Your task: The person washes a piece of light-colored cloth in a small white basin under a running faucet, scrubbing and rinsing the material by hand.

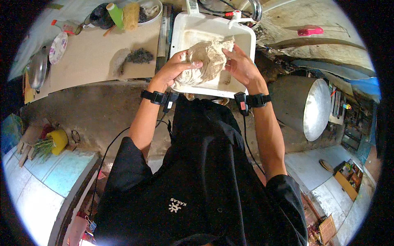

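A crumpled, off-white cloth (209,59), wet-looking and stained, is bunched up over the white sink basin (246,37). My left hand (176,69) grips its left side, with the thumb lying across the top. At the upper right, my right hand (242,67) pinches the cloth's edge between thumb and fingers. The cloth hides most of the basin's floor and part of the fingers beneath it. A red-and-white tap (236,17) stands at the basin's far right corner.
Left of the sink, a board-topped counter (94,53) bears a dark scouring pad (140,55), a green cone (115,15), a loofah (131,16) and a metal lid (37,69). A big metal pot (295,106) lies sideways at the right. Cables hang from both wrist straps.
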Tool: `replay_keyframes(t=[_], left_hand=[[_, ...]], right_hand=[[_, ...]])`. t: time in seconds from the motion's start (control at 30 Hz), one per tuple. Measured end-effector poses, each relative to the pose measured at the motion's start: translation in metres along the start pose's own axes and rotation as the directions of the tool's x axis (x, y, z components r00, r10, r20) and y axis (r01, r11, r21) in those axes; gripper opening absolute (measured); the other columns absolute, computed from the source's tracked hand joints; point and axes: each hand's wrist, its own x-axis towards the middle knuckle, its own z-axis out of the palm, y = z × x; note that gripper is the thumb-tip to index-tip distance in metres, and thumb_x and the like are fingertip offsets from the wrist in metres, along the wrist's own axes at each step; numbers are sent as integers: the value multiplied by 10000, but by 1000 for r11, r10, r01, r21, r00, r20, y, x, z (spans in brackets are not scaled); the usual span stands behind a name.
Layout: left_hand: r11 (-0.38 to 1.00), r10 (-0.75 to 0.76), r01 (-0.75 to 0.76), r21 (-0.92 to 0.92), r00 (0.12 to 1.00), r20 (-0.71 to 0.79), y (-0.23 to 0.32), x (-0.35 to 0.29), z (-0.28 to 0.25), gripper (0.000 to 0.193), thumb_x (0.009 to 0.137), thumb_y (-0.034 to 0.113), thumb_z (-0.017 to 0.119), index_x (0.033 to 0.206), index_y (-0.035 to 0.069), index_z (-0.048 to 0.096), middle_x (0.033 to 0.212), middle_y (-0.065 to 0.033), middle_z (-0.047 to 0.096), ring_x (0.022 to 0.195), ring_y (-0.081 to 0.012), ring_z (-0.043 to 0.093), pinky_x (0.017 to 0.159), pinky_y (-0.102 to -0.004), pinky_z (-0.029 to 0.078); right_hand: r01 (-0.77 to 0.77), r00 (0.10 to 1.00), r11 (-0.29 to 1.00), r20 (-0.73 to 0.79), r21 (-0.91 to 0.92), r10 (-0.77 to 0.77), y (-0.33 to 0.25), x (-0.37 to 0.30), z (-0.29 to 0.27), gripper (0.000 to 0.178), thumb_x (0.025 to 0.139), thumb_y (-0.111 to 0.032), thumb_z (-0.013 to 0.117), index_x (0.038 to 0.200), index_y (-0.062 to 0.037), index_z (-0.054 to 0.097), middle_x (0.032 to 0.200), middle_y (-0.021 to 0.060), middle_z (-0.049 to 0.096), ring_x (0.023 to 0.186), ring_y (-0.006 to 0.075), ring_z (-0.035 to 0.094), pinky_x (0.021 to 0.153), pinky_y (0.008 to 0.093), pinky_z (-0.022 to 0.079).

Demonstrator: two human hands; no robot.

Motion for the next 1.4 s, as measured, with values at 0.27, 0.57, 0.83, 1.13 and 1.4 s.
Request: replay_keyframes(t=[0.27, 0.57, 0.83, 1.13, 1.4], left_hand=[[974, 131, -124, 190, 991, -24, 12, -4, 34, 660, 850, 128, 878, 1418, 1, 566, 1230, -104, 729, 1074, -176, 718, 955, -350, 582], [947, -1, -3, -320, 1000, -12, -6, -6, 15, 487, 916, 85, 693, 1381, 2, 571, 1213, -127, 726, 1033, -239, 745, 902, -398, 630], [955, -123, 160, -249, 979, 160, -22, 8, -8, 520, 982, 142, 698, 1456, 27, 519, 1289, -106, 699, 1145, -218, 707, 985, -386, 596], [995, -38, 30, -95, 995, -92, -49, 12, -31, 510, 1034, 448, 657, 1421, 124, 580, 1281, -67, 666, 1173, -186, 650, 1004, -368, 560], [560, 458, -265, 785, 889, -27, -56, 24, 18, 1089, 765, 517, 927, 1589, 32, 405, 1625, -242, 370, 1505, -382, 372, 1236, -486, 333]], right_hand=[[142, 987, 961, 105, -236, -120, 2, -3, 31, 755, 914, -102, 828, 1508, -39, 365, 1241, 125, 658, 1137, 287, 677, 933, 447, 615], [229, 941, 511, 322, -829, 101, -31, -5, 14, 947, 824, -373, 915, 1592, -96, 434, 1511, 180, 530, 1388, 337, 489, 1134, 487, 445], [587, 785, 574, 574, -571, -233, -40, -4, 5, 516, 876, -62, 801, 1331, -36, 558, 1193, 70, 675, 1066, 194, 642, 962, 367, 537], [381, 924, 632, 268, -675, -271, -53, -30, 7, 491, 933, -1, 666, 1399, 27, 515, 1247, 147, 689, 1146, 219, 661, 971, 369, 549], [423, 870, 322, 280, -847, -406, -71, -44, 33, 530, 928, -75, 676, 1420, 47, 523, 1232, 203, 698, 1120, 256, 650, 993, 380, 508]])
